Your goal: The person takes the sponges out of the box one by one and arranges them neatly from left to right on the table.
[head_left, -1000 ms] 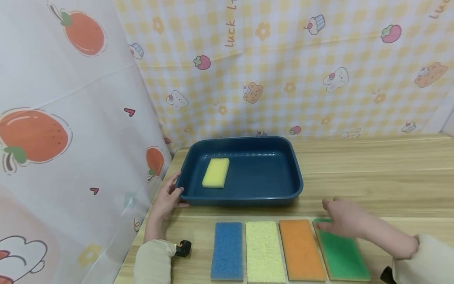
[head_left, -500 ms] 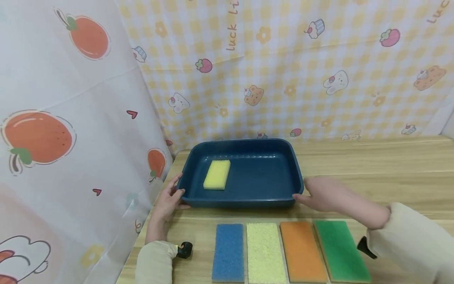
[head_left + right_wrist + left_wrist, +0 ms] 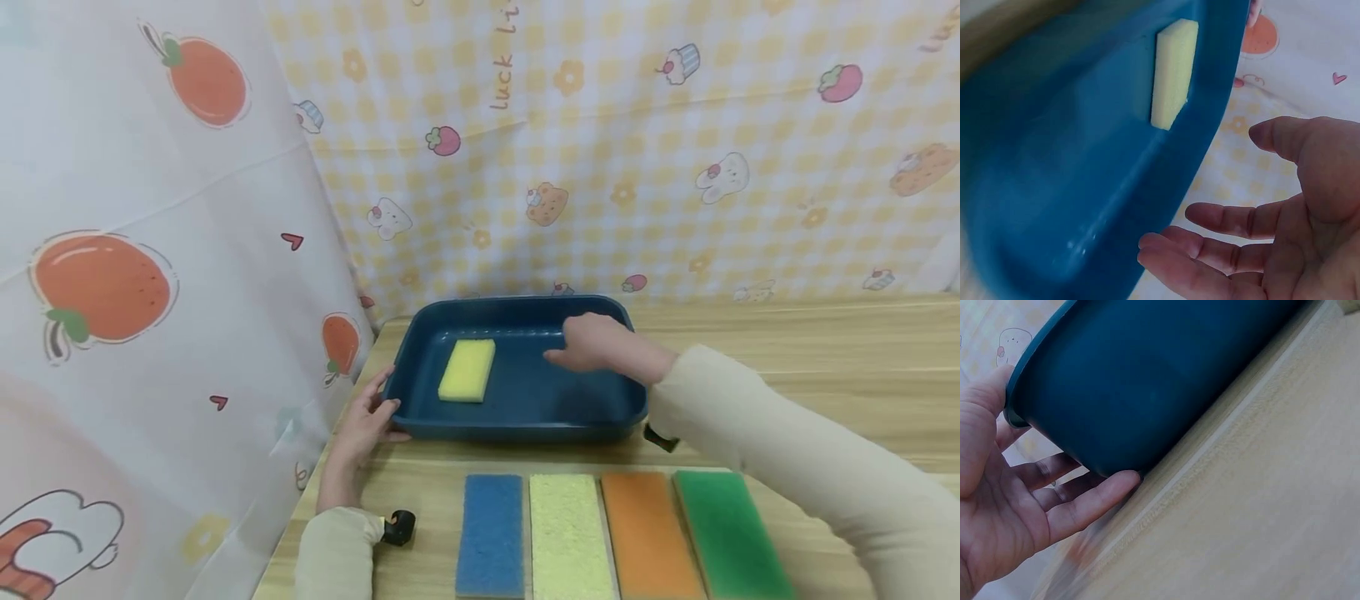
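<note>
A dark blue rectangular basin point(image 3: 517, 433) stands on the table with one light yellow sponge point(image 3: 467, 371) lying flat in its left half. My left hand point(image 3: 367, 425) holds the basin's front left corner. In the left wrist view its thumb is at the rim and the other fingers point(image 3: 1094, 506) touch the outer wall low down. Over the right half of the basin hovers my right hand point(image 3: 596, 342), holding nothing. Its fingers point(image 3: 1210, 269) are spread and loosely bent in the right wrist view, apart from the yellow sponge.
In front of the basin lies a row of flat scouring pads: blue point(image 3: 491, 533), pale yellow point(image 3: 572, 533), orange point(image 3: 651, 533) and green point(image 3: 733, 533). A checked cloth point(image 3: 600, 167) hangs behind the table, and a white fruit-print cloth point(image 3: 187, 192) hangs at the left.
My right hand has moved from above the green pad, past the basin's front right corner, to over the basin's inside. The left hand has stayed at the corner. The head view has shifted slightly.
</note>
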Demonstrator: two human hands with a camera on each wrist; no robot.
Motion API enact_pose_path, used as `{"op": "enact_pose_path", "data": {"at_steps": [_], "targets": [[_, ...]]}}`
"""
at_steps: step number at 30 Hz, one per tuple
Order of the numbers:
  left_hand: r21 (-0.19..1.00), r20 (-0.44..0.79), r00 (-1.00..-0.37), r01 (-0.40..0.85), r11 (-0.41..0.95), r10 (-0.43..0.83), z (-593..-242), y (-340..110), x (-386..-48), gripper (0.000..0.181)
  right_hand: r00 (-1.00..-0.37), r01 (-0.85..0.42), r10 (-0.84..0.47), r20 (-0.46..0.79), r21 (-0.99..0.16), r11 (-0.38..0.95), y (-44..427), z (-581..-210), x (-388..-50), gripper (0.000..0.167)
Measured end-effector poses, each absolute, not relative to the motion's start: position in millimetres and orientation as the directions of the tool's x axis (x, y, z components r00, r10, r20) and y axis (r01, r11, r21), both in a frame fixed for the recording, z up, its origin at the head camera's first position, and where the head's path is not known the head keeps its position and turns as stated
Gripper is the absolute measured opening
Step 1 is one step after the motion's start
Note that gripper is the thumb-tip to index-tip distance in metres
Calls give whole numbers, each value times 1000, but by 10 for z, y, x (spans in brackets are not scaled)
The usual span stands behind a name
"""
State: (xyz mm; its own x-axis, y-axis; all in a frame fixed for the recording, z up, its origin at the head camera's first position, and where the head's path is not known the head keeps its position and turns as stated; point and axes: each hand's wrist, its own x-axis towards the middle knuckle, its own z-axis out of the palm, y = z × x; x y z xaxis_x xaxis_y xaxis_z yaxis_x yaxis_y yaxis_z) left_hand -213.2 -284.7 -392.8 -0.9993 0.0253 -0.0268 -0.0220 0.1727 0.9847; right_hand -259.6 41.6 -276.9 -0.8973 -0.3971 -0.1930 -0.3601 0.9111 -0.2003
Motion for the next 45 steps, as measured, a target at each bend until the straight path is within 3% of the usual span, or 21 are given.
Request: {"op": "enact_pose_path", "data": {"at_steps": [5, 10, 23, 30, 39, 45], "targets": [[983, -28, -1000, -26, 182, 11, -3933, -2854, -2132, 57, -906, -295, -352, -235, -245, 923, 42, -2839, -2881, 39], [984, -36, -999, -36, 175, 1, -3953, -2865, -2109, 57, -898, -308, -378, -223, -294, 905, -295, -2949, -3048, 30], [987, -31, -999, -34, 156, -21, -3964, -2744, -2085, 56, -916, -251, -344, -206, -376, 892, -664, -3183, -3251, 36], [989, -18, -1000, -22, 146, -25, -4001, -2682, -2117, 57, -889, -314, -394, -235, -314, 896, -797, -3381, -3377, 44], [993, -44, -999, -45, 112, -12, -3845, -2646, -2033, 59, -894, -335, -367, -258, -160, 928, -1030, -3583, -3429, 70], [991, -34, -999, -38, 131, -37, -3782, -2713, -2031, 59, -871, -319, -362, -333, -177, 931, -1152, -3558, -3421, 74]]}}
